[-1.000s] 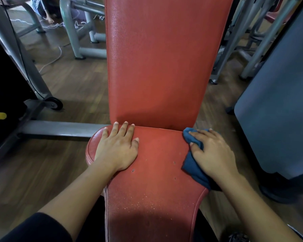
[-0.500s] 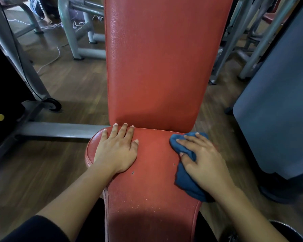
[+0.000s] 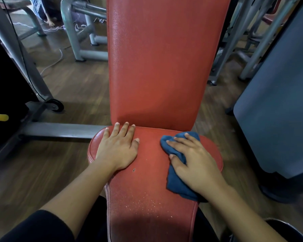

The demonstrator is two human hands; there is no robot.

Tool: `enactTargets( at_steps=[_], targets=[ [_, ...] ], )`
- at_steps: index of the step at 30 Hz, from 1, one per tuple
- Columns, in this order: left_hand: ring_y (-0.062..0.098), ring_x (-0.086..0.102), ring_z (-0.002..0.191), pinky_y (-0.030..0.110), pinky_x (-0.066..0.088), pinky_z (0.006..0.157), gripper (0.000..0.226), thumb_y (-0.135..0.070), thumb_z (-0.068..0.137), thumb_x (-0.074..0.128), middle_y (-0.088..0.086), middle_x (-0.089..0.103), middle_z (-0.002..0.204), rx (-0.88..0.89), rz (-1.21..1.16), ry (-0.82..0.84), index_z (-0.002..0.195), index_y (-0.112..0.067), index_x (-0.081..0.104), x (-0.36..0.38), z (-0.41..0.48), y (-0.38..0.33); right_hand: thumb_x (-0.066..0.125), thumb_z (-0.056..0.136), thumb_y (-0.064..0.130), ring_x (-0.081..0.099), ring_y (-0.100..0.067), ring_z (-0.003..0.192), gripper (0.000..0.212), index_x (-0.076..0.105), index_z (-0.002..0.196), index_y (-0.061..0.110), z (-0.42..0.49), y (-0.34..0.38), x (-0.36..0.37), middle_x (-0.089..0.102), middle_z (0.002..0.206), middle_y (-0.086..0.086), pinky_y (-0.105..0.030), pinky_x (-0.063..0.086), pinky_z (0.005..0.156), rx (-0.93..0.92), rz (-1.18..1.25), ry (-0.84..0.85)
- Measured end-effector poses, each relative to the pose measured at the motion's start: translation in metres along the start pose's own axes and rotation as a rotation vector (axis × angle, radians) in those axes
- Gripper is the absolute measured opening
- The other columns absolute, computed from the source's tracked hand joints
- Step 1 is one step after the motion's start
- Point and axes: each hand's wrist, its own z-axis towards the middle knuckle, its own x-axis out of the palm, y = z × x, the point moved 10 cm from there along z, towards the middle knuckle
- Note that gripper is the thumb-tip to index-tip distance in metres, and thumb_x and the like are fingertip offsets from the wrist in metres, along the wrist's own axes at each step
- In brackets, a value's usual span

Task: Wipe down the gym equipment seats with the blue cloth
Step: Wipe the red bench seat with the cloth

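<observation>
A red padded seat with a tall red backrest fills the middle of the view. A crumpled blue cloth lies on the seat's right half. My right hand presses flat on the cloth with fingers spread and straight, pointing up-left. My left hand rests flat on the seat's left rear corner, fingers straight, touching the base of the backrest. White specks dot the seat's front part.
Grey metal machine frames stand behind on a wooden floor, with white cables trailing. A black machine with a small wheel is at left. A grey-blue panel stands close on the right. Someone's foot shows far back.
My right hand has slid the blue cloth leftward from the seat's right edge toward its middle. My left hand has stayed in place.
</observation>
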Motion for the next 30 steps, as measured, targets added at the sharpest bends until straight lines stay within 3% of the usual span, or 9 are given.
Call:
enactTargets(
  at_steps=[3,7,11,14,16,20,24,27,30],
  targets=[
    [0.021,-0.004,0.147,0.044,0.0,0.118,0.057,-0.043,0.1,0.015,-0.002,0.002,0.16,0.004,0.004,0.001,0.153,-0.023,0.005,0.0,0.0,-0.001,0.052,0.091,0.026,0.029,-0.014,0.14,0.039,0.059,0.129,0.024,0.004,-0.02,-0.007,0.051,0.139,0.009,-0.03,0.025,0.112,0.071,-0.01,-0.058],
    [0.021,-0.004,0.147,0.045,0.0,0.118,0.057,-0.043,0.1,0.015,-0.002,0.001,0.16,0.004,0.005,0.005,0.153,-0.023,0.005,0.0,0.002,-0.001,0.047,0.079,0.024,0.051,-0.026,0.117,0.04,0.069,0.111,0.015,0.043,-0.015,0.003,0.068,0.111,-0.002,-0.044,0.038,0.104,0.064,-0.072,-0.047],
    [0.021,-0.004,0.147,0.045,0.0,0.118,0.057,-0.043,0.1,0.016,-0.002,0.001,0.16,0.008,-0.004,0.003,0.153,-0.023,0.005,0.0,0.002,-0.001,0.051,0.084,0.019,0.043,-0.023,0.126,0.037,0.065,0.119,0.016,0.063,0.005,0.016,0.063,0.121,0.0,-0.043,0.031,0.108,0.025,-0.067,-0.001],
    [0.02,-0.004,0.147,0.045,0.0,0.118,0.057,-0.043,0.1,0.016,-0.002,0.001,0.16,0.017,-0.001,0.002,0.153,-0.024,0.005,0.0,0.002,0.0,0.05,0.091,0.022,0.025,-0.015,0.141,0.043,0.054,0.134,0.025,0.04,0.005,0.01,0.05,0.14,0.009,-0.037,0.021,0.116,0.014,-0.032,-0.017],
    [0.019,-0.004,0.147,0.044,0.001,0.118,0.057,-0.043,0.1,0.016,-0.003,0.001,0.16,0.018,0.002,-0.004,0.153,-0.024,0.005,0.0,0.003,0.0,0.053,0.091,0.023,0.023,-0.011,0.142,0.043,0.054,0.134,0.027,0.021,-0.008,0.003,0.048,0.142,0.012,-0.03,0.018,0.117,0.026,-0.01,-0.044],
    [0.019,-0.004,0.147,0.044,0.002,0.118,0.057,-0.043,0.1,0.015,-0.003,0.001,0.16,0.023,0.006,-0.005,0.153,-0.024,0.005,0.001,0.005,0.0,0.045,0.081,0.035,0.037,-0.013,0.136,0.048,0.063,0.124,0.028,0.021,-0.046,-0.012,0.056,0.133,0.011,-0.032,0.03,0.111,0.123,-0.019,-0.088],
    [0.02,-0.004,0.147,0.045,0.002,0.118,0.058,-0.043,0.1,0.015,-0.003,0.001,0.16,0.019,0.009,-0.005,0.153,-0.023,0.005,0.002,0.006,0.001,0.055,0.08,0.022,0.048,-0.021,0.124,0.038,0.068,0.116,0.023,0.036,-0.037,-0.013,0.065,0.119,0.005,-0.038,0.038,0.105,0.118,-0.065,-0.114],
    [0.02,-0.003,0.147,0.045,0.002,0.118,0.058,-0.043,0.099,0.016,-0.003,0.003,0.16,0.024,0.006,-0.017,0.153,-0.023,0.006,0.001,0.006,0.0,0.049,0.081,0.028,0.041,-0.019,0.132,0.044,0.064,0.123,0.026,0.033,-0.004,0.001,0.061,0.128,0.007,-0.039,0.033,0.11,0.017,-0.062,-0.083],
    [0.019,0.0,0.147,0.044,0.002,0.118,0.058,-0.043,0.1,0.02,-0.004,0.007,0.16,0.039,-0.025,-0.032,0.153,-0.023,0.011,-0.001,0.006,-0.001,0.053,0.089,0.029,0.025,-0.006,0.141,0.042,0.056,0.13,0.035,0.022,0.002,0.007,0.049,0.139,0.018,-0.033,0.028,0.113,-0.029,0.001,-0.045]
  ],
)
